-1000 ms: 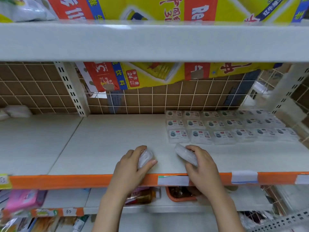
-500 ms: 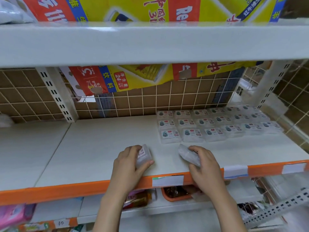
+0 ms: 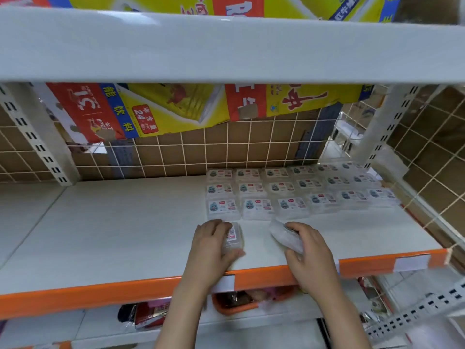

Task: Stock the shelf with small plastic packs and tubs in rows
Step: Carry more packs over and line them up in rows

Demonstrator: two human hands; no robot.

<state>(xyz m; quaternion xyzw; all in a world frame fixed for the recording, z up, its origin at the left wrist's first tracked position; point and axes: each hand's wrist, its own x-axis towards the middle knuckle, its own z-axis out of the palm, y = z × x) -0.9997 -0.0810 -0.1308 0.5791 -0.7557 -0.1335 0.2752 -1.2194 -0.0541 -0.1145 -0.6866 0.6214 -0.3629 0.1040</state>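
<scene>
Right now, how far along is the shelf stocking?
Done: three rows of packs fill the shelf's back right. In hand: left hand and right hand each grip one clear pack just ahead of them. Left: front strip and bare left side.

I see both forearms extended forward. My left hand [image 3: 214, 244] has its fingers curled in a grip. My right hand [image 3: 310, 255] likewise.

We see a white shelf [image 3: 125, 230] with an orange front edge [image 3: 100, 293], clear packs [image 3: 276, 195] bearing white-and-blue labels at far right, and a yellow-red carton [image 3: 176, 109] behind white grid wire [image 3: 226, 152].
</scene>
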